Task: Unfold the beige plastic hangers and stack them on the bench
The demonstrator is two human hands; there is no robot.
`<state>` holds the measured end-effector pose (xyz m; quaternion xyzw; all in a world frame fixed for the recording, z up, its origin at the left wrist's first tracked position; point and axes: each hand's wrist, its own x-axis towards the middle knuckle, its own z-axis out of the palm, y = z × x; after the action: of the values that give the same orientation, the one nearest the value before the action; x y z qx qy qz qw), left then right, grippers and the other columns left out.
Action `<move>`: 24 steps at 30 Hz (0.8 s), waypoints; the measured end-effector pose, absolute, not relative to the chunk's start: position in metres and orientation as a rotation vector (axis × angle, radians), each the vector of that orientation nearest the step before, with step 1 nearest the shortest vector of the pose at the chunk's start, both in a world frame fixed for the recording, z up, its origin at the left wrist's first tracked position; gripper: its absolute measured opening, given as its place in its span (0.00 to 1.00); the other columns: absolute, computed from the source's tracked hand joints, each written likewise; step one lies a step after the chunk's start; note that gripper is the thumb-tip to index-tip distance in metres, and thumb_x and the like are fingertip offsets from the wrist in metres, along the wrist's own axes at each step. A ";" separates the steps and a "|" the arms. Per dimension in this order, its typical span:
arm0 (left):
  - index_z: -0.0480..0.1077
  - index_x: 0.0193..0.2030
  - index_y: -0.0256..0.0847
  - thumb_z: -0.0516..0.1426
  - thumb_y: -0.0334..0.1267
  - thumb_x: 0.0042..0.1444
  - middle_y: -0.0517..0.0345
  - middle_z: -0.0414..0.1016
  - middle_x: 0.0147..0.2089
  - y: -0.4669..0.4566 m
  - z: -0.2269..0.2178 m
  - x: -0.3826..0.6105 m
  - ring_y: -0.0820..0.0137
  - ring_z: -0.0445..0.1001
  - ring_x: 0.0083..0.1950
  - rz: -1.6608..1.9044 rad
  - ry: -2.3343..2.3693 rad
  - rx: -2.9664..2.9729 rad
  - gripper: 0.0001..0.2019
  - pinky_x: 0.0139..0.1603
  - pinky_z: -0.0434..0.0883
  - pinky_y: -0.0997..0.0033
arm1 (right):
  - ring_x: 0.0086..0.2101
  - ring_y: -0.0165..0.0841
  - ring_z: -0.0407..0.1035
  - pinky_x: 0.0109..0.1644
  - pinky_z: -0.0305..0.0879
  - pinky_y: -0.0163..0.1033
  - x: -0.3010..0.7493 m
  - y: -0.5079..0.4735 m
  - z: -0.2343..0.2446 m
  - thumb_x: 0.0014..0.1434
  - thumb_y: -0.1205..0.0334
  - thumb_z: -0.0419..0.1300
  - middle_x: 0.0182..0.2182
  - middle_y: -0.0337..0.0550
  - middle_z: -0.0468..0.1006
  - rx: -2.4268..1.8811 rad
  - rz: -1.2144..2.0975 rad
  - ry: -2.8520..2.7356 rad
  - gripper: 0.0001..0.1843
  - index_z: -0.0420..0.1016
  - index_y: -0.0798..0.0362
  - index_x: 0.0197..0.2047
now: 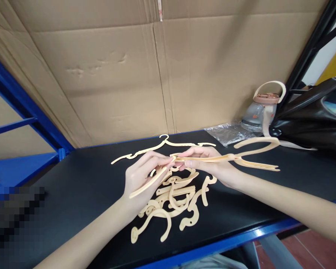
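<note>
My left hand is closed round a beige plastic hanger arm that slants down to the left. My right hand pinches a beige hanger piece with a hook end that reaches out to the right. The two pieces meet at my fingertips, just above a pile of loose beige hanger parts on the black tabletop. An assembled beige hanger lies flat behind my hands.
A cardboard wall rises behind the table. At the back right stand a clear water bottle with a pink lid, a crumpled clear plastic bag and a black bag. Blue shelf framing runs along the left.
</note>
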<state>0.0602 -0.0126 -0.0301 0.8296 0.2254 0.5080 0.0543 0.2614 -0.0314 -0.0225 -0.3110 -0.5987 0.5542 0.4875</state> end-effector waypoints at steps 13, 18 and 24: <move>0.74 0.42 0.37 0.55 0.28 0.60 0.52 0.76 0.36 -0.014 -0.029 0.058 0.71 0.75 0.37 1.491 0.641 2.930 0.08 0.35 0.73 0.74 | 0.38 0.34 0.76 0.48 0.71 0.44 0.261 -0.036 -0.027 0.52 0.59 0.66 0.34 0.42 0.81 -0.763 1.269 -1.449 0.11 0.77 0.54 0.38; 0.74 0.42 0.37 0.55 0.28 0.59 0.53 0.75 0.35 -0.013 -0.029 0.057 0.72 0.74 0.36 1.507 0.639 2.913 0.08 0.34 0.72 0.76 | 0.38 0.35 0.76 0.47 0.71 0.44 0.262 -0.037 -0.025 0.51 0.59 0.66 0.34 0.42 0.80 -0.774 1.233 -1.481 0.12 0.77 0.54 0.39; 0.72 0.43 0.39 0.58 0.26 0.56 0.56 0.75 0.38 -0.008 -0.032 0.054 0.72 0.73 0.37 1.519 0.598 2.831 0.09 0.35 0.72 0.75 | 0.38 0.35 0.76 0.47 0.71 0.43 0.263 -0.034 -0.028 0.52 0.58 0.66 0.33 0.42 0.81 -0.785 1.198 -1.489 0.12 0.77 0.54 0.39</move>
<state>0.0542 -0.0075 -0.0320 0.8645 0.1826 0.4640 -0.0632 0.2632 -0.0343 -0.0279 -0.3262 -0.6191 0.4980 0.5121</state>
